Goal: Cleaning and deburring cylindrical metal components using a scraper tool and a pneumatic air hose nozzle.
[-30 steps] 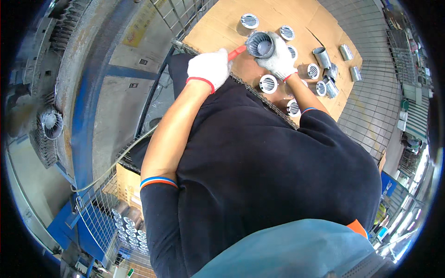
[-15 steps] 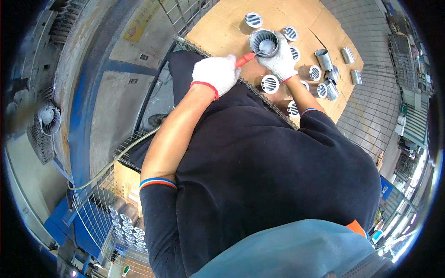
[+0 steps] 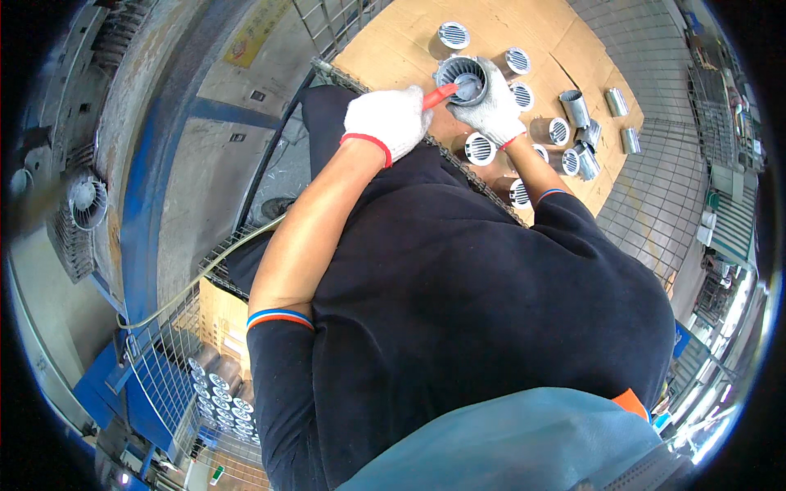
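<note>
My left hand (image 3: 386, 119), in a white knit glove with a red cuff, is closed round a red-handled tool (image 3: 440, 96). The tool's front end reaches the rim of a grey metal cylinder (image 3: 463, 79), whose open mouth shows ribs along the inner wall. Its working tip is too small to make out. Gloved the same way, my right hand (image 3: 496, 113) grips that cylinder from the right side and holds it tilted above the cardboard. Similar metal cylinders with slotted end faces, one of them a near cylinder (image 3: 479, 150), surround my right hand.
Cardboard (image 3: 401, 49) lines the work surface, bordered by wire mesh (image 3: 655, 180). Several loose cylinders (image 3: 575, 107) stand or lie on its right part. A machine (image 3: 217, 164) rises at left. Lower left, a wire basket holds stacked cylinders (image 3: 223, 374); a hose (image 3: 188, 299) runs nearby.
The held cylinder has shifted slightly left and tilted in my right hand. My left hand has moved a little right and up, bringing the red handle closer over the cylinder's rim.
</note>
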A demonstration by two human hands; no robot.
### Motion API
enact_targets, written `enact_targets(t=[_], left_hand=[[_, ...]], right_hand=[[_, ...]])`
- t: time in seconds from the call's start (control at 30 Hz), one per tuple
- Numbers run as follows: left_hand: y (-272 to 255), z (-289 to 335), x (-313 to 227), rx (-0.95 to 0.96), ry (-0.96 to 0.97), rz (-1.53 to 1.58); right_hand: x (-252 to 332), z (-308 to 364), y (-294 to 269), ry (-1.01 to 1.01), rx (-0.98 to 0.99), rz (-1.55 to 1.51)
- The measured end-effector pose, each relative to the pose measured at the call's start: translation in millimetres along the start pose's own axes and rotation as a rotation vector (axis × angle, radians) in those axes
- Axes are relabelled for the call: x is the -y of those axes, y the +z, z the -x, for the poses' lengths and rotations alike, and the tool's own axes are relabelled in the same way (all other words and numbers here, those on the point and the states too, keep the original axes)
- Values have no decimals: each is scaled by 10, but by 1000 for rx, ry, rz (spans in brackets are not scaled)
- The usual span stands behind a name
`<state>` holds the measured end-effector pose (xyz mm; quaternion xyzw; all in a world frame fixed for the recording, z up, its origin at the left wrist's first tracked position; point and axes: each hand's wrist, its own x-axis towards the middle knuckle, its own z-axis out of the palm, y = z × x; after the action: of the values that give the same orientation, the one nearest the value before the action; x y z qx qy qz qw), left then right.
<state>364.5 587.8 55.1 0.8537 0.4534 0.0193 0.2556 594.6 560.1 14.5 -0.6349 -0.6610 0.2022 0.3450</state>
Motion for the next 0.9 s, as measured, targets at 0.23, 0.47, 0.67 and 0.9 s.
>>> enact_targets(t=[0.23,0.47,0.67,0.9], left_hand=[[-41,69,49,1,16,-32],[-84,101,30,37,2,-38],[-91,34,10,5,-5,-13],[-168,151,81,61,-2,-53]], right_hand=[[-185,-37,9,-16,-35,92],[-105,-5,22,22,-36,131],[-79,-20,18,82,130,17],[-298,5,91,-16,-49,93]])
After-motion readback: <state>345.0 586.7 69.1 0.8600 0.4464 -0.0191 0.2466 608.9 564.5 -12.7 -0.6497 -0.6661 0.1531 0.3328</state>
